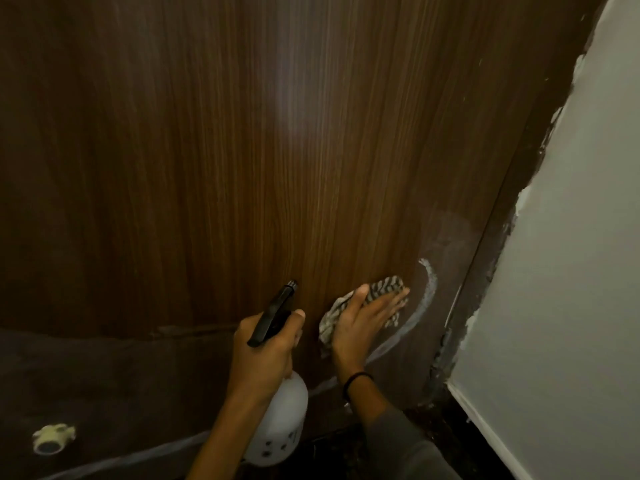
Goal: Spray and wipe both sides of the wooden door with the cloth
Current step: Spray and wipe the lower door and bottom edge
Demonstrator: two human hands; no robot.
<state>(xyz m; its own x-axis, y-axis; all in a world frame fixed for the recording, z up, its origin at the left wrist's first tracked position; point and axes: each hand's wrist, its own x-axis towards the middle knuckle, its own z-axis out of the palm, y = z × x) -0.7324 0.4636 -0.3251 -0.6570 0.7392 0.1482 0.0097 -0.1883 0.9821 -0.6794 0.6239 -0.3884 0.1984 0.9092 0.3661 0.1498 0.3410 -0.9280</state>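
The dark wooden door (242,150) fills most of the view, close in front of me. My left hand (266,351) grips the neck of a white spray bottle (280,427) with a black trigger head pointing up at the door. My right hand (367,317) presses a striped black-and-white cloth (377,289) flat against the lower right part of the door, fingers spread over it. A curved whitish streak (429,292) runs on the door just right of the cloth.
A pale wall (571,271) with rough plaster edges stands at the right, beside the door frame (485,271). A small white fitting (52,438) sticks out of the door at lower left. The dark floor (398,441) shows at the bottom.
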